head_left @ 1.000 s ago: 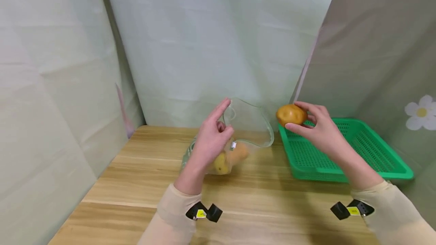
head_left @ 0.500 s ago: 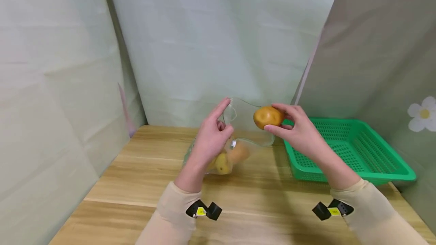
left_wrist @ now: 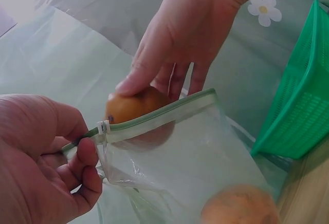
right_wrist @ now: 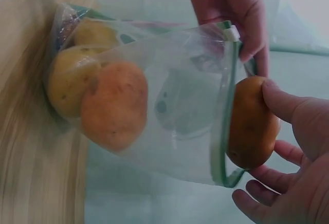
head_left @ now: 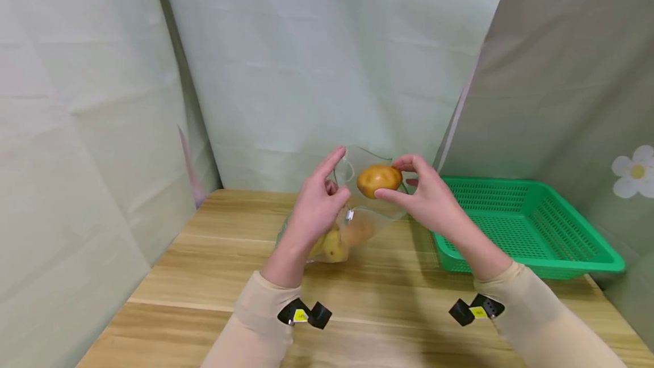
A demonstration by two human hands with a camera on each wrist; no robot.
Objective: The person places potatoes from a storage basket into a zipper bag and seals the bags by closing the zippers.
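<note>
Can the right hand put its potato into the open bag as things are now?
Probably yes. The right hand holds the potato right at the mouth of the clear bag, which the left hand pinches open; nothing blocks the opening.

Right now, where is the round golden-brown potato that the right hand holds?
In the head view the golden-brown potato is mid-frame, pinched by the right hand at the mouth of the clear zip bag, left of the green basket.
</note>
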